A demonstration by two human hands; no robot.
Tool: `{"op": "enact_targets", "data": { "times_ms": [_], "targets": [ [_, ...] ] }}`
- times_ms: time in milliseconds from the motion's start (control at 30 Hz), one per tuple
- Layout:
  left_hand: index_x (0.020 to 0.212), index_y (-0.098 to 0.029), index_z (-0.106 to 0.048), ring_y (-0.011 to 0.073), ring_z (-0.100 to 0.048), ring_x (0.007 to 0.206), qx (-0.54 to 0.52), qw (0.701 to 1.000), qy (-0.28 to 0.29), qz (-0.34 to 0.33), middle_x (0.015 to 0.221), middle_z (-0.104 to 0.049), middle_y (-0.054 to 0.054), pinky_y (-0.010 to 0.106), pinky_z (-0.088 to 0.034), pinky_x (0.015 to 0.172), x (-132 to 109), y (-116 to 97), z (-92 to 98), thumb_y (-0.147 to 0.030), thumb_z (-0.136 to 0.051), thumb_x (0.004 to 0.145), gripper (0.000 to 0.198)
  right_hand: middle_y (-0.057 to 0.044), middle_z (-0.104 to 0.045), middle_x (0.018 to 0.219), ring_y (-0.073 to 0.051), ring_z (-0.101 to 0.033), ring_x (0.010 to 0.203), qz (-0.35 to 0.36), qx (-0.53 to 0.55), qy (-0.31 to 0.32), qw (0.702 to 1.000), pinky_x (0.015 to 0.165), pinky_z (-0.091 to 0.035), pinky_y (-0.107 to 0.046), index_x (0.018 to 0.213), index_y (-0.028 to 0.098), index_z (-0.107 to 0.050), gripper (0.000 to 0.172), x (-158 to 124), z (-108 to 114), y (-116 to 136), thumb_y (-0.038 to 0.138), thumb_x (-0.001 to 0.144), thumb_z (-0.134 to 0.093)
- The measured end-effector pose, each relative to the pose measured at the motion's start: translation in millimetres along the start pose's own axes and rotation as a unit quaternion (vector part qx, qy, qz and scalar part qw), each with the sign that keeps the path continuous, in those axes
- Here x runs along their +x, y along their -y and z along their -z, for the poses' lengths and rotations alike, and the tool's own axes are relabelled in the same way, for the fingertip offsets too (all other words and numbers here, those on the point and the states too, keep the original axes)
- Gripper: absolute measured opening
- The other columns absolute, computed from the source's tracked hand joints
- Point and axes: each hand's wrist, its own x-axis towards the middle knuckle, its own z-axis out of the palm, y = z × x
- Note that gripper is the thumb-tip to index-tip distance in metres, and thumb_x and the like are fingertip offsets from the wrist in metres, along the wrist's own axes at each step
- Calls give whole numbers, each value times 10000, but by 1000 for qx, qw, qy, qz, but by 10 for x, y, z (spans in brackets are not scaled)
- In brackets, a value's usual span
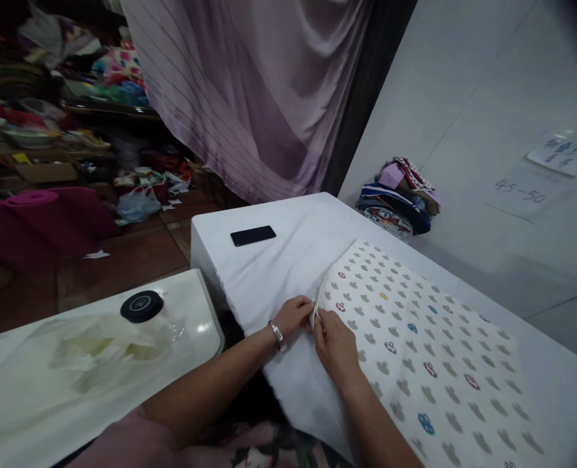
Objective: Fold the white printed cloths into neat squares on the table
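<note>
We look out from one camera worn on the person's head, facing forward and down over the white tabletop (293, 250). We are near the left hand (293, 316) and right hand (337, 346), both around mid-view, with the forearms (210, 374) leading up from the lower edge. Our wide view reaches past them to the purple curtain (268, 97) ahead, the floor (142, 260) at left and the wall (468, 84) at right.

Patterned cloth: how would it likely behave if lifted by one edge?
The patterned cloth would probably droop, since its edge bends where the left hand and right hand hold it. It seems light for its spread, lying thin and flat.
</note>
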Motion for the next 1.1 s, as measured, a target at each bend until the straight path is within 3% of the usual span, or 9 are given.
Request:
{"op": "enact_targets", "data": {
  "times_ms": [133, 267, 400, 500, 567, 667, 833, 933, 1100],
  "targets": [
    [628, -150, -511, 47, -428, 400, 29, 999, -28, -26, 463, -481, -69, 180, -328, 417, 11, 14, 11, -412, -638, 621, 291, -75, -599, 864, -185, -557, 796, -13, 5, 1, 1000, 649, -412, -263, 1056, 172, -566, 314, -19, 10, 43, 379, 887, -401],
    [660, -159, -502, 83, -489, 422, -6, 1000, -1, -10, 486, -518, -54, 221, -404, 454, 0, 7, 6, -473, -643, 608, 348, -63, -615, 840, -174, -560, 769, -51, 124, -20, 991, 659, -424, -265, 972, 172, -607, 311, 15, 13, -37, 354, 888, -370],
    [669, -159, -493, 89, -502, 437, -32, 999, 0, -8, 505, -535, -45, 241, -442, 482, -10, 2, 4, -488, -664, 588, 379, -28, -642, 768, -167, -567, 713, -178, 316, -71, 929, 632, -441, -257, 904, 158, -626, 340, 82, 114, -176, 414, 866, -404],
    [662, -160, -486, 89, -501, 437, -37, 999, -6, -8, 508, -532, -45, 242, -445, 478, -4, 7, 8, -469, -662, 596, 362, -49, -667, 886, -187, -584, 811, -206, 350, -131, 904, 695, -455, -276, 1003, 149, -612, 357, 102, 214, -239, 421, 852, -437],
    [650, -163, -474, 85, -494, 431, -41, 999, -17, -9, 500, -518, -52, 237, -446, 472, -2, 1, 11, -445, -660, 600, 341, -67, -655, 996, -194, -581, 904, -174, 320, -165, 916, 772, -453, -298, 1071, 154, -587, 352, 94, 250, -255, 392, 858, -441],
    [636, -168, -464, 78, -479, 409, -28, 999, -41, -13, 479, -501, -61, 225, -435, 446, -25, -41, 10, -416, -634, 619, 301, -89, -637, 1053, -197, -578, 961, -87, 195, -175, 961, 837, -445, -321, 1100, 160, -575, 324, 59, 234, -233, 336, 872, -428],
    [611, -174, -467, 83, -475, 368, 86, 992, -77, -44, 445, -486, -65, 207, -404, 393, -149, -163, -9, -364, -561, 681, 223, -97, -653, 942, -192, -608, 868, 58, 9, -56, 997, 752, -477, -306, 1110, 147, -564, 317, -11, 87, -76, 229, 899, -342],
    [595, -176, -470, 85, -485, 366, 135, 985, -89, -59, 448, -488, -64, 199, -393, 384, -217, -208, -12, -332, -528, 708, 201, -89, -650, 917, -184, -610, 828, 78, -11, -34, 996, 690, -481, -288, 1119, 143, -546, 318, -32, 43, -8, 206, 904, -320],
    [599, -179, -467, 86, -480, 354, 153, 982, -99, -50, 440, -495, -59, 195, -385, 372, -237, -213, -6, -321, -513, 725, 196, -91, -641, 887, -185, -600, 842, 49, -14, -76, 996, 726, -473, -289, 1109, 145, -552, 301, -33, 79, 3, 216, 909, -339]
  ]
}}
